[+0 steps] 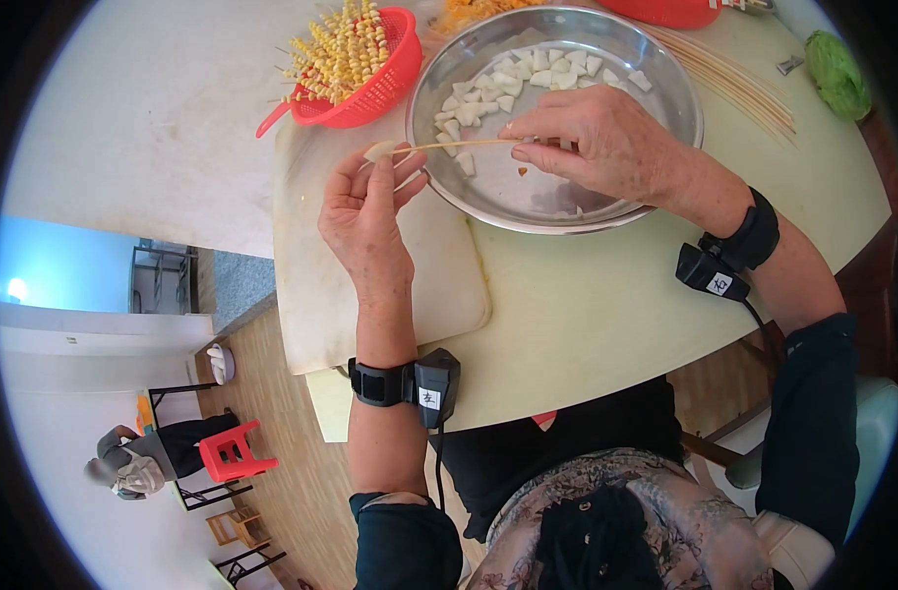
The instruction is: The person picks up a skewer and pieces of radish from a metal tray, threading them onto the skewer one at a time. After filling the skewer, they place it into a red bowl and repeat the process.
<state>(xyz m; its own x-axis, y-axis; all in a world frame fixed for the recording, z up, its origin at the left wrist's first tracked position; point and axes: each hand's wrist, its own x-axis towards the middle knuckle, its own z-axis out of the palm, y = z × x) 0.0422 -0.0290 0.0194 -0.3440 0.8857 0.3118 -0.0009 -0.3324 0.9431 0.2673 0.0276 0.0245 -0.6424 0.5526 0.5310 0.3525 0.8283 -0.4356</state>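
Note:
My right hand [606, 138] pinches a thin bamboo skewer [459, 145] above a wide steel basin [626, 218]. The skewer runs level to the left, its far end at a white vegetable chunk [379, 150]. Thumb and forefinger of my left hand [370, 216] grip that chunk, with the other fingers loosely spread. Many similar white chunks [483, 93] lie along the far and left side of the basin floor. How deep the skewer goes into the chunk is hard to see.
A red colander [400, 74] of loaded skewers [341, 49] stands at the upper left. Bare skewers [734, 79] and a green cabbage [838, 77] lie to the right. Under my left arm is a white cutting board [439, 285]. Another person [164, 457] is far off, beside a red stool [235, 450].

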